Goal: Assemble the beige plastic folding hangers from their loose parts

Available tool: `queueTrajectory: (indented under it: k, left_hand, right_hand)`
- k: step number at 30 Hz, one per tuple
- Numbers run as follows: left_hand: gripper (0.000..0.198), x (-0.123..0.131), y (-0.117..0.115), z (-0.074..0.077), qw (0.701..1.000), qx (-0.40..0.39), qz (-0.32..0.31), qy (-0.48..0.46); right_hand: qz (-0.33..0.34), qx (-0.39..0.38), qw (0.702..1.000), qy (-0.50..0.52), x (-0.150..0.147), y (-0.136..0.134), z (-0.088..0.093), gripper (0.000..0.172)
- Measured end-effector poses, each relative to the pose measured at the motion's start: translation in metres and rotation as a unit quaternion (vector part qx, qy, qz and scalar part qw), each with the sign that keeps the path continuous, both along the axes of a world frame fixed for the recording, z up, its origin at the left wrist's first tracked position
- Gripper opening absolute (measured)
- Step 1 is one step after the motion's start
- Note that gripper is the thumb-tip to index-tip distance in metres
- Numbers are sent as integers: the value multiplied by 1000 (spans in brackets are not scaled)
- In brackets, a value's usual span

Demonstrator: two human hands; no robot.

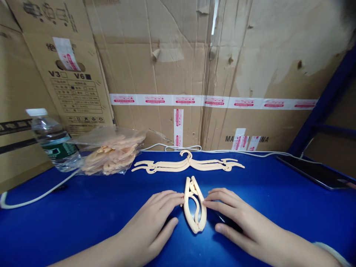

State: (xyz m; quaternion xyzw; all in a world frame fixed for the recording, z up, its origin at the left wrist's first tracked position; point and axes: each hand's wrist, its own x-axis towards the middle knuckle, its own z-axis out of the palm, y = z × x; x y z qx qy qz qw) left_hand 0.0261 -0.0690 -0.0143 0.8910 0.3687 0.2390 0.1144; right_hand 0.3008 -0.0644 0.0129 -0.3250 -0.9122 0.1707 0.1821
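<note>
A folded cream plastic hanger lies on the blue table between my hands, its two arms drawn together into a narrow leaf shape with the hook tucked between them. My left hand rests its fingertips against the left arm of this hanger, fingers stretched out and thumb apart. On the other side, my right hand touches the right arm with extended fingertips, its thumb spread below. Just beyond, unfolded cream hangers lie stacked with arms spread wide and hook pointing away from me.
At the left, a clear plastic bag holds several cream hanger pieces beside a water bottle. A white cable runs along the back below cardboard boxes. A dark flat device lies at the right near a blue metal frame.
</note>
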Motion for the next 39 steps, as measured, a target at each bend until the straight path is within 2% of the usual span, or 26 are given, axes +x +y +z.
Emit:
queueTrajectory:
  k: [13, 17, 19, 23, 27, 33, 36, 39]
  left_hand:
    - [46, -1, 0, -3, 1000, 1, 3, -12]
    - [45, -1, 0, -2, 1000, -12, 4, -17]
    - [43, -1, 1, 0, 1000, -20, 7, -18]
    - [41, -4, 3, 3, 999, -26, 16, -26]
    - [39, -8, 9, 3, 998, -37, 38, -37]
    - [41, -11, 14, 0, 991, -76, 91, -64]
    - [43, -13, 13, -2, 991, -87, 87, -49]
    - [43, -13, 13, -3, 991, -88, 84, -53]
  right_hand:
    - [2, 1, 1000, -7, 0, 0, 0, 40]
    - [-1, 46, 998, 52, 8, 9, -4, 31]
    - [-22, 80, 993, 80, 17, 19, -5, 27]
    - [-109, 130, 982, 86, 38, 43, -8, 23]
    - [-161, 157, 972, 62, 53, 65, -15, 34]
    - [-142, 127, 980, -53, 57, 79, -28, 61]
    - [-131, 131, 978, -92, 56, 80, -30, 61]
    - [-133, 148, 975, -95, 56, 80, -30, 54]
